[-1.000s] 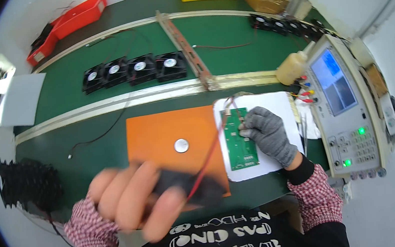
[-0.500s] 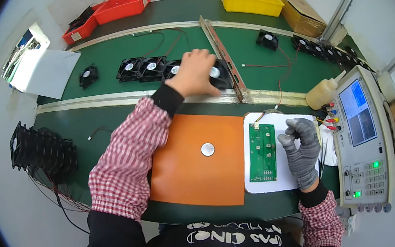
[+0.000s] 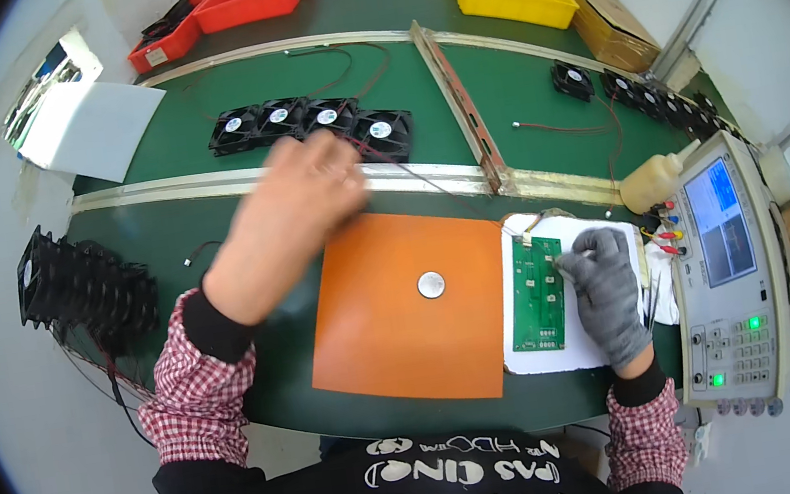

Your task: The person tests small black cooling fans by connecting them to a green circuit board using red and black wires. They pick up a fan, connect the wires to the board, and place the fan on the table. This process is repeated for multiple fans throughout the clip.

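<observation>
Left hand point(image 3: 302, 194): far-left of mat point(image 3: 408, 336), by fans point(image 3: 328, 115). Right hand point(image 3: 609, 293): right of mat, curled, probably steadying board point(image 3: 536, 303). Both grips: cannot tell.

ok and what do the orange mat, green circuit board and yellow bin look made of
Orange mat: mostly matte sheet, perhaps rubber or leatherette, as it lies thin and flat.
Green circuit board: likely rigid laminate, coated green, with straight edges and small mounted parts.
Yellow bin: probably smooth moulded plastic, given its even colour.
</observation>
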A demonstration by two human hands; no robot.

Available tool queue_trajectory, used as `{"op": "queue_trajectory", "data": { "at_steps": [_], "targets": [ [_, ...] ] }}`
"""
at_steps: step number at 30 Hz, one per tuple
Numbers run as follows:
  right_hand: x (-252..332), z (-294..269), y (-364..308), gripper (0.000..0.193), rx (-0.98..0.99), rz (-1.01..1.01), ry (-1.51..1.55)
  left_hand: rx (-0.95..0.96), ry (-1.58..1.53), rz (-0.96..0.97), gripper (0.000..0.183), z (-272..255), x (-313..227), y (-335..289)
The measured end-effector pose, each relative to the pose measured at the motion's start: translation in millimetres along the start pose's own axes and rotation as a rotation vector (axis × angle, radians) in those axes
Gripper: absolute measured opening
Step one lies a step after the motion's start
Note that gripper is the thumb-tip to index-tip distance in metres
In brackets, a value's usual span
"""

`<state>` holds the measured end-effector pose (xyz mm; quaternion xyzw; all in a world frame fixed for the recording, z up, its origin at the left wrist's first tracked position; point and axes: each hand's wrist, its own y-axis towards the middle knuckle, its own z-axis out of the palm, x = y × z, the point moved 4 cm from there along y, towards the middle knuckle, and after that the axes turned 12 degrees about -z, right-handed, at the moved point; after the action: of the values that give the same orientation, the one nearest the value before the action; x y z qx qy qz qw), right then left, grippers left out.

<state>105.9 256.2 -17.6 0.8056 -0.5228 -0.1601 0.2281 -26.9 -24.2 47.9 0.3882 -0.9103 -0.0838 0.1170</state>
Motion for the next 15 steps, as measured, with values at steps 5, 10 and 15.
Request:
{"op": "queue_trajectory", "data": {
  "at_steps": [5, 10, 15],
  "targets": [
    [-18.8, 23.2, -21.3, 0.015, -0.075, 0.501, 0.766, -0.22, -0.233, 0.258, 0.036, 1.7, -34.8, -15.9],
    [-18.1, 28.8, -21.9, 0.012, -0.123, 0.459, 0.871, -0.037, -0.402, 0.334, 0.036, 30.2, -55.5, -19.9],
    [-14.4, 31.6, -18.7, 0.01, -0.024, 0.425, 0.833, 0.12, -0.923, -0.029, 0.08, 51.4, -52.2, -26.9]
  ]
}}
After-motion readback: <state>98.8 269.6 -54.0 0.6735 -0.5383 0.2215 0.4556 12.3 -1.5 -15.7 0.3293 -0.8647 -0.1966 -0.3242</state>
